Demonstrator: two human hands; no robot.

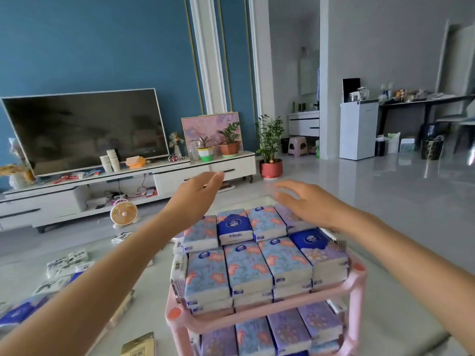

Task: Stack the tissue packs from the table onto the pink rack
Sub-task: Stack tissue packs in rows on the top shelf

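Note:
The pink rack (356, 286) stands low in the middle of the view. Its top shelf carries several blue and purple flowered tissue packs (246, 268) stacked in rows, and more packs (288, 332) fill the shelf below. My left hand (198, 194) hovers above the back left of the top stack, fingers straight, holding nothing. My right hand (305, 201) hovers over the back right packs with spread fingers, also empty. More tissue packs (66, 263) with black-and-white wrappers lie on the table at the left.
A glass table (144, 299) holds the rack, with a blue pack (15, 317) at its left edge and a tan pack (140, 345) near the front. Beyond stand a small orange fan (123, 214), a TV stand (200, 168) and open tiled floor at the right.

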